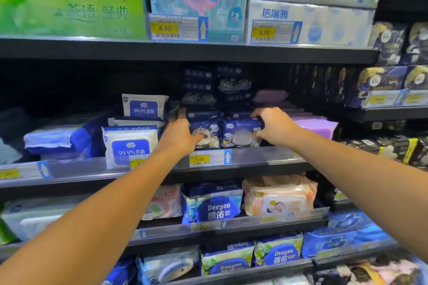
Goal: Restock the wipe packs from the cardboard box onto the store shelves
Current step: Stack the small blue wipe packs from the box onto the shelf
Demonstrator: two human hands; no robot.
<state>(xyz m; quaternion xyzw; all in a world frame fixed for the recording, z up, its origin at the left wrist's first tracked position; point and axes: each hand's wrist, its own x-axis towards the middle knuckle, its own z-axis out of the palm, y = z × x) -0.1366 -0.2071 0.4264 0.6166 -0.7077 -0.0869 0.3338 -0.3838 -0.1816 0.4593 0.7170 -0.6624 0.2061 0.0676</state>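
Both arms reach forward to the middle shelf, toward its front edge above the yellow 1.00 price tag. Two small dark-blue wipe packs with cartoon prints stand side by side at that edge, faces outward, with more of the same packs stacked behind them toward the back of the shelf.

The left hand lies against the left side of the left pack, fingers extended toward the rear and thumb resting on the pack's front face. This hand presses; it does not wrap the pack. The right hand arches over the top right corner of the right pack, fingers curled down behind it and thumb at its front; it appears to pinch the pack, though blur prevents certainty. The hands are apart, bracketing the pair between them.

The packs lie directly ahead of the hands and between them. Their long axes run parallel to the shelf's front edge. Each hand is equally near its own pack. The likely step is squaring the row against the front rail.

White 99.9% packs sit toward the left of the same shelf, purple packs toward the right. The cardboard box is not in view.
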